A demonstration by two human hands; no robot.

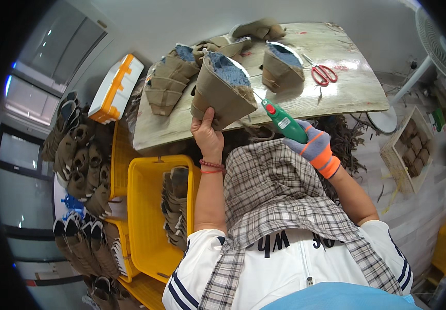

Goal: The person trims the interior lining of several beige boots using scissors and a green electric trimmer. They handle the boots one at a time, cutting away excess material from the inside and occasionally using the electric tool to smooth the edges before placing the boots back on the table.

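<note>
My left hand is bare and grips the lower edge of a brown shoe upper. The upper is tilted, with blue fuzzy lining and a white edge at its opening, and frayed tan fibres on its right side. My right hand, in a grey and orange glove, is wrapped round a green handheld tool with a red button. Its thin metal tip points at the frayed side; whether it touches cannot be told. A similar upper stands on the pale worktable, near red-handled scissors.
Nested uppers sit at the table's left. A yellow crate with more uppers stands by my left arm. Shoes are piled farther left. At right are a white fan, a crate of brown pieces and dark scraps below the table.
</note>
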